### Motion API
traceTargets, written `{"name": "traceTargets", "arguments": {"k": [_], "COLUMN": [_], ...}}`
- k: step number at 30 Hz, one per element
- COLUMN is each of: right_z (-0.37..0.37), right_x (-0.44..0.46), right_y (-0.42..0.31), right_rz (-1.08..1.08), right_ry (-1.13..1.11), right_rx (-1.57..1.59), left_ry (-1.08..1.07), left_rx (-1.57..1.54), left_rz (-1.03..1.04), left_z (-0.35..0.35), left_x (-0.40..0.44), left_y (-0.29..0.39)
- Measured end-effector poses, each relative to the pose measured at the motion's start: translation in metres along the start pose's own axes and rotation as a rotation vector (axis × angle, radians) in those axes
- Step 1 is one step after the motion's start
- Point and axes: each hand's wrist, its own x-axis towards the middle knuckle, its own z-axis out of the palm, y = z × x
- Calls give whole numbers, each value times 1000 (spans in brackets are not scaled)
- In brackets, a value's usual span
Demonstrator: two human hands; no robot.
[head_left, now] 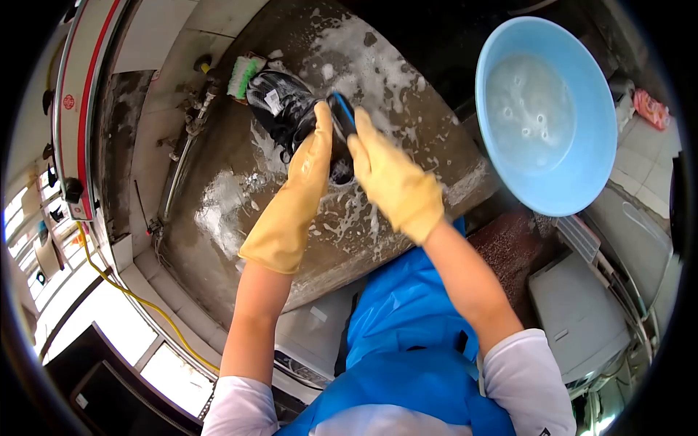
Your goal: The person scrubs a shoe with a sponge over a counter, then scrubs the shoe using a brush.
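Both of my hands wear yellow rubber gloves. My left hand [309, 163] is closed against a wet black shoe, its fingers stretched along the shoe's near end. That black shoe [280, 102] lies on its side with a pale label showing, streaked with foam. My right hand [392, 171] is blurred by motion and grips a dark, narrow thing with a blue edge [342, 112], whose exact kind is hidden. Between the gloves a further dark, rounded part shows low down. A brush with green and white bristles [243, 76] rests beside the shoe's far end.
The wet concrete slab [436, 138] carries patches of soap foam [225, 207]. A light blue basin [600, 138] with cloudy water stands at the right. Pipes [190, 138] run along the left wall, and a yellow hose [138, 298] hangs there. A grey appliance [578, 312] sits lower right.
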Motion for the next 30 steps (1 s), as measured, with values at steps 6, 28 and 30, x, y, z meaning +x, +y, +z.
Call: {"name": "traceTargets", "arguments": {"k": [6,28,30], "right_z": [15,-202,-215], "right_x": [-75,3,16], "right_y": [23,101,132], "right_rz": [128,425,482], "right_ry": [-47,225,157], "right_rx": [15,-190,-339], "left_ry": [-96,-36,59], "left_rx": [620,-747,-785], "left_rz": [317,-401,-397], "left_z": [-2,-24,-5], "left_x": [-23,-20,0], "left_y": [12,-3,-8]}}
